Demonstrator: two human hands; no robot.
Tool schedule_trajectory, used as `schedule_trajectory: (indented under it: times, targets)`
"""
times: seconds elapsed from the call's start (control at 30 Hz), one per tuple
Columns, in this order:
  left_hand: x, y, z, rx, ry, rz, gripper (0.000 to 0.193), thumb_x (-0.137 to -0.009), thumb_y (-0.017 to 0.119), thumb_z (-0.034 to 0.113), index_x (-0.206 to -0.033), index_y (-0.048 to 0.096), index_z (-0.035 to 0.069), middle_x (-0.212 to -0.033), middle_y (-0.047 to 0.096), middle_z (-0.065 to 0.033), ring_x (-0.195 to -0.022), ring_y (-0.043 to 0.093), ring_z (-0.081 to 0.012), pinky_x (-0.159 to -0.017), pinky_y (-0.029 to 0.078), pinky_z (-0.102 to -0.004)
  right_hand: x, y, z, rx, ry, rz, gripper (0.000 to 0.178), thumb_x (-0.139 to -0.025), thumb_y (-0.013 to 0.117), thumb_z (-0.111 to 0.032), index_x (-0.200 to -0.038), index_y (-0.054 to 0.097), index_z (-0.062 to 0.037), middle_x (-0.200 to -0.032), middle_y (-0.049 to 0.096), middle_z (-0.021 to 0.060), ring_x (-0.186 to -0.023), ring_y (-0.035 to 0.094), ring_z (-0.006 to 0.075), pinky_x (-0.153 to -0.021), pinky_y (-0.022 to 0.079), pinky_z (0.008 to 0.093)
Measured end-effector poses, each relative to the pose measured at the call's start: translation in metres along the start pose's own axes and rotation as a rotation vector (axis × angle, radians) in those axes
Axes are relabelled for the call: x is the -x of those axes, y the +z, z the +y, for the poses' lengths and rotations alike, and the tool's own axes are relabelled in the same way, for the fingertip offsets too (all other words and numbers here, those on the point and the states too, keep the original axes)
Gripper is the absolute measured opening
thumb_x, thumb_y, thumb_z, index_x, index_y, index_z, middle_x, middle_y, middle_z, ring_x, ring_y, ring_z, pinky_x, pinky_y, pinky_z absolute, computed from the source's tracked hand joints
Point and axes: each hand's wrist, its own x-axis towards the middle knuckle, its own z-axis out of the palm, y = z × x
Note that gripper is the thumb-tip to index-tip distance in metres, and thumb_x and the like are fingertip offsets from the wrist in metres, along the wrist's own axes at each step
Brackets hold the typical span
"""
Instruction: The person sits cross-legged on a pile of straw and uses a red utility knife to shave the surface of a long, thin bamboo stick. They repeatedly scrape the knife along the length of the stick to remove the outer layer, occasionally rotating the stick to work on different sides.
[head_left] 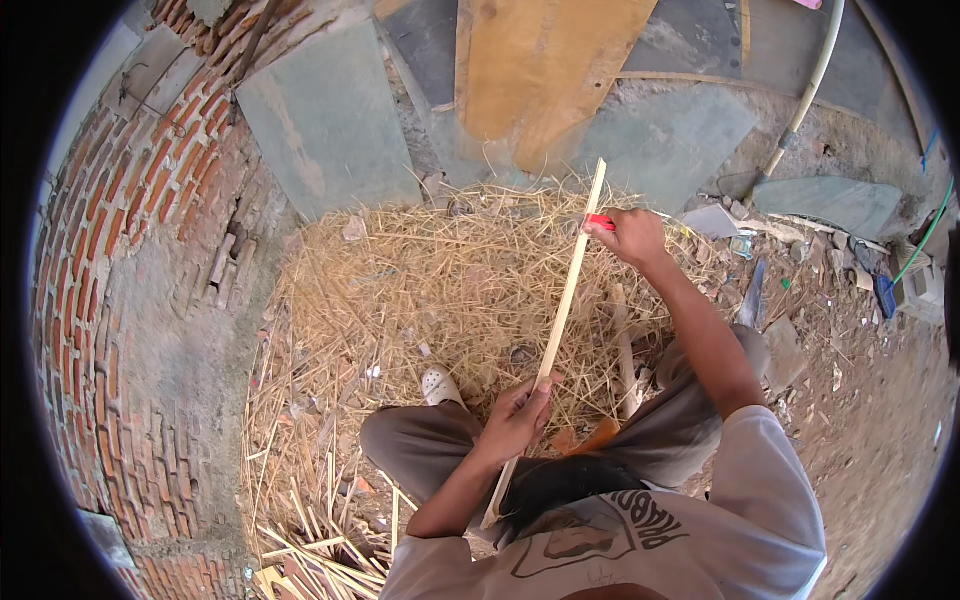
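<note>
A long pale strip (570,290), which looks like split bamboo, slants upward in front of me from my lap to beyond my right hand. My left hand (518,415) is closed around its lower part, close to my knee. Farther out, my right hand (630,236) is closed on a small red-handled tool (601,222), which lies against the strip near its far end. The tool's blade or working edge is hidden, so its exact kind does not show. The strip's lower end rests by the dark cloth (560,490) on my lap.
Thin straw-like shavings (400,280) cover the ground ahead. Cut strips (320,545) lie in a heap at lower left. A brick wall (130,330) rises on the left; grey slabs (325,120) and a tan board (540,80) lean at the back. Rubble (840,260) lies right.
</note>
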Motion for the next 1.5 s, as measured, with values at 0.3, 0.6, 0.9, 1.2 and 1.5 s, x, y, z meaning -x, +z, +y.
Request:
schedule_trajectory:
  times: [0.3, 0.6, 0.9, 1.2, 1.5]
  targets:
    - [0.102, 0.006, -0.024, -0.045, -0.086, -0.075, 0.04, -0.105, 0.04, 0.025, -0.137, 0.047, 0.002, -0.063, 0.04, 0.0036, -0.051, 0.036, -0.003, -0.045, 0.031, -0.02, -0.018, -0.009, 0.065, -0.003, 0.367, 0.006, 0.077, -0.087, 0.039, -0.074, -0.078, 0.07, -0.0041, -0.066, 0.064, 0.0198, -0.069, 0.066, 0.0367, -0.066, 0.051, 0.0479]
    - [0.094, -0.011, -0.028, 0.286, 0.039, 0.182, 0.041, -0.105, 0.038, 0.028, -0.136, 0.046, 0.003, -0.062, 0.041, 0.002, -0.046, 0.031, -0.0046, -0.043, 0.03, -0.0202, 0.013, -0.033, -0.023, -0.228, 0.241, -0.216, 0.078, -0.086, 0.039, -0.075, -0.071, 0.066, -0.0043, -0.061, 0.061, 0.016, -0.062, 0.063, 0.0348, -0.064, 0.05, 0.0467]
    - [0.032, 0.013, 0.009, 0.206, 0.128, 0.255, 0.041, -0.105, 0.039, 0.032, -0.134, 0.049, 0.005, -0.063, 0.043, 0.0019, -0.044, 0.032, -0.0038, -0.041, 0.031, -0.0197, 0.084, -0.054, -0.127, -0.297, -0.548, -0.187, 0.068, -0.071, 0.061, -0.075, -0.057, 0.056, -0.008, -0.047, 0.05, 0.0096, -0.044, 0.055, 0.0289, -0.045, 0.043, 0.0402]
    - [0.035, 0.023, 0.012, 0.14, 0.143, 0.232, 0.04, -0.105, 0.041, 0.031, -0.135, 0.048, 0.005, -0.061, 0.041, 0.0035, -0.044, 0.034, -0.0029, -0.041, 0.03, -0.0196, 0.069, -0.044, -0.119, -0.303, -0.389, -0.074, 0.067, -0.069, 0.065, -0.073, -0.055, 0.056, -0.0087, -0.047, 0.05, 0.0081, -0.042, 0.054, 0.0275, -0.043, 0.042, 0.0394]
    - [0.045, 0.031, 0.016, -0.027, 0.185, 0.273, 0.041, -0.105, 0.041, 0.031, -0.134, 0.048, 0.004, -0.062, 0.038, 0.0043, -0.049, 0.031, -0.0021, -0.045, 0.026, -0.0186, 0.057, -0.041, -0.109, -0.251, -0.602, 0.139, 0.071, -0.067, 0.063, -0.078, -0.052, 0.052, -0.0103, -0.045, 0.047, 0.0045, -0.038, 0.051, 0.0234, -0.041, 0.041, 0.0364]
